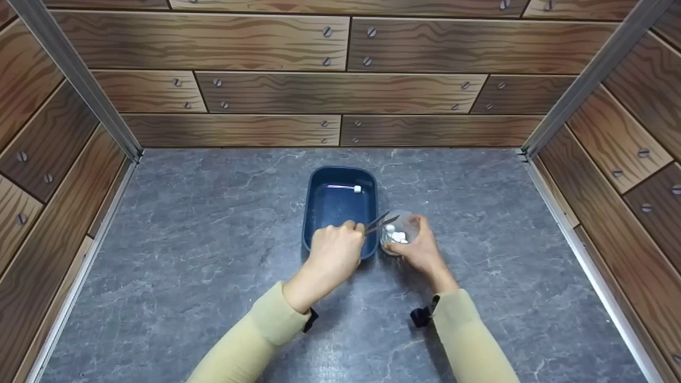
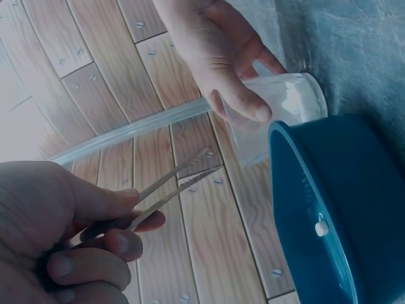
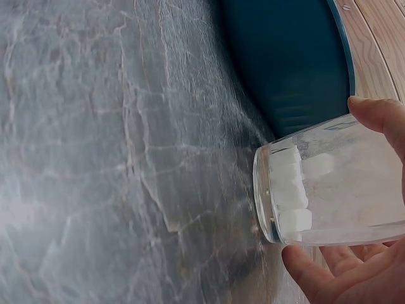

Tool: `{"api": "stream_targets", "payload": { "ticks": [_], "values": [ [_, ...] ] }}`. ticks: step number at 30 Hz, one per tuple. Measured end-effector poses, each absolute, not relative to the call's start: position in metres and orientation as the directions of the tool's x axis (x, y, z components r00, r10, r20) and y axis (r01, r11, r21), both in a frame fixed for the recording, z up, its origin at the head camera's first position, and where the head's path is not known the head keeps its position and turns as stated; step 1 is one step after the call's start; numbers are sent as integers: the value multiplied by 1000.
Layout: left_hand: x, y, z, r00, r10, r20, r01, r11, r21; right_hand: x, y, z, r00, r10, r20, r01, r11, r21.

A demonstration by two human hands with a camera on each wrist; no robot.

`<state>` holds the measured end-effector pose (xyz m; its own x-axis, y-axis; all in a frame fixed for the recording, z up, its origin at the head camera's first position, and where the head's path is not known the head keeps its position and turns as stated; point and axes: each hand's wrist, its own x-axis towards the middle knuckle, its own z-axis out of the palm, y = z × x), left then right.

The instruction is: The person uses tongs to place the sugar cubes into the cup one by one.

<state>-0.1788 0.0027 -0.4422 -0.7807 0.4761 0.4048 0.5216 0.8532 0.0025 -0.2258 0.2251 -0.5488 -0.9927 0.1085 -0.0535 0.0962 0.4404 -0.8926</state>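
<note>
My left hand grips small metal tongs over the near right part of a dark blue tub. In the left wrist view the serrated tips stand apart with nothing between them. From above, the tips overlap the rim of a clear glass. My right hand holds that glass around its side, thumb and fingers on opposite sides, close beside the tub's right wall. Several white cubes lie at the glass's bottom. One white cube sits inside the tub near its far end.
A grey marbled surface lies under everything. Wood-patterned panels stand at the back and both sides, with metal strips along the side edges. Black straps sit at the wrists.
</note>
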Motion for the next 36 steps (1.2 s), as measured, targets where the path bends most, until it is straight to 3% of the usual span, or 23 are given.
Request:
{"api": "stream_targets", "payload": {
  "ticks": [18,36],
  "values": [
    [-190,-12,-449,-809,417,415,469,883,28,-226,225,-548,-991,114,-65,109,447,-888],
    [-233,-28,-455,-926,284,249,318,941,111,-225,224,-546,-991,112,-73,114,431,-895]
  ]
}}
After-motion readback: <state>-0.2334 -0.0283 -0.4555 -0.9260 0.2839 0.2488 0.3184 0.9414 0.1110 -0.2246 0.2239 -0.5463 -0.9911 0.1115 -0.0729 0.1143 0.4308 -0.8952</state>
